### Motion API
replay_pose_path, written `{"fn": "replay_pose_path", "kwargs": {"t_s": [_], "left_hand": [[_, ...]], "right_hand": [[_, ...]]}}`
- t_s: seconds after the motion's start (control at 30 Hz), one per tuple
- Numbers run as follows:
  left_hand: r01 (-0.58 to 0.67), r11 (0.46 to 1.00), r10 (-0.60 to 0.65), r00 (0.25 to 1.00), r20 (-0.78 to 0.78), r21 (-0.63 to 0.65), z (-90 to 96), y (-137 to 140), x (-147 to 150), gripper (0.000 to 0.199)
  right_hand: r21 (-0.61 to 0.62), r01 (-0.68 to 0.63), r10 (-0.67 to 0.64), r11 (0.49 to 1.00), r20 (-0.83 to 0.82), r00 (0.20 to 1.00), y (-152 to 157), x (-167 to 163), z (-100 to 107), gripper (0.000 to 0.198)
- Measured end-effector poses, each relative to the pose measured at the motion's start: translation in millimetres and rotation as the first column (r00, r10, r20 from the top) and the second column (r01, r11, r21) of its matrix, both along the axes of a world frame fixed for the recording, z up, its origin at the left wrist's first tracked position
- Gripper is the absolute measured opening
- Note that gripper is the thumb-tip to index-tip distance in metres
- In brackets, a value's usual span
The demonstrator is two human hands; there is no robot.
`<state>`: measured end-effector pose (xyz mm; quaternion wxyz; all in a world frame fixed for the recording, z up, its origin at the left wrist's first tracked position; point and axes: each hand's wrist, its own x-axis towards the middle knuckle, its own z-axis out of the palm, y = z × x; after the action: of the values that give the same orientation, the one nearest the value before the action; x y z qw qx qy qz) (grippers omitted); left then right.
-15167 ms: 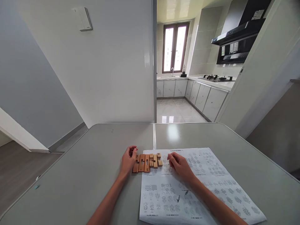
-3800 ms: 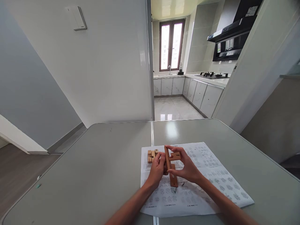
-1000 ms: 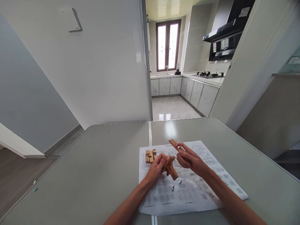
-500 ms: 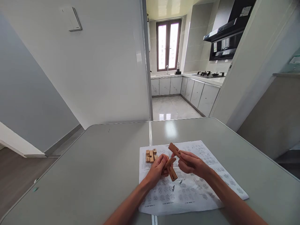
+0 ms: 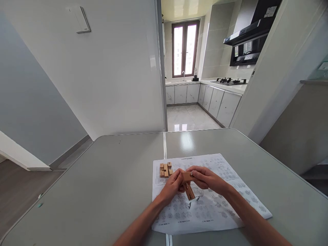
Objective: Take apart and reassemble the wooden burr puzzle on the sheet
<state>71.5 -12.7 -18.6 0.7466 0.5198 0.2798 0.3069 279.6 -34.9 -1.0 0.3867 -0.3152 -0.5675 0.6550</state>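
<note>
Got two brown wood pieces in hand, held above the sheet [image 5: 212, 217] on the table [image 5: 123, 177]. Left hand [image 5: 174, 182] is closed round the inner end of the lower piece [image 5: 190, 194]; its thumb is at the upper piece's [image 5: 187, 176] left end. Right hand [image 5: 207, 176] has thumb and fingers pinched on the upper piece's right end. Lower piece slants down toward me, mark on its face. Can't tell from here if the two are interlocked; left fingers hide the join. Paler blocks [image 5: 166, 170] sit just beyond the left hand, on the sheet.

Handling, my read: light, rigid, dry wood, decent friction, won't flex. Weak spots would be the thin walls by any cutouts, so I'd pinch the broad faces at the solid ends, keep force square, no twisting.
</note>
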Motion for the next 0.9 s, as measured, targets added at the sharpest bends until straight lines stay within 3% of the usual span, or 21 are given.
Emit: {"fn": "replay_pose_path", "kwargs": {"t_s": [0.2, 0.5, 0.73, 0.9], "left_hand": [[-0.001, 1.000, 0.001, 1.000, 0.011, 0.001, -0.2, 0.0, 0.2, 0.052], [-0.024, 0.997, 0.032, 0.995, 0.095, -0.080, 7.2, -1.1, -1.0, 0.052], [-0.150, 0.975, 0.170, 0.979, 0.112, -0.165, -3.4, 3.3, -1.6, 0.053], [-0.145, 0.972, 0.178, 0.968, 0.177, -0.187, -7.5, 4.3, -2.1, 0.046]], "right_hand": [[-0.003, 0.064, -0.064, 0.998, 0.047, 0.997, -1.5, -2.8, 5.2, 0.045], [-0.092, 0.097, -0.105, 0.991, -0.094, 0.990, -2.1, -5.7, -1.2, 0.044], [-0.108, 0.092, -0.104, 0.990, -0.108, 0.989, -2.2, -9.5, -2.9, 0.044], [-0.096, 0.102, -0.112, 0.990, -0.098, 0.989, -0.4, -12.4, -9.5, 0.045]]}}
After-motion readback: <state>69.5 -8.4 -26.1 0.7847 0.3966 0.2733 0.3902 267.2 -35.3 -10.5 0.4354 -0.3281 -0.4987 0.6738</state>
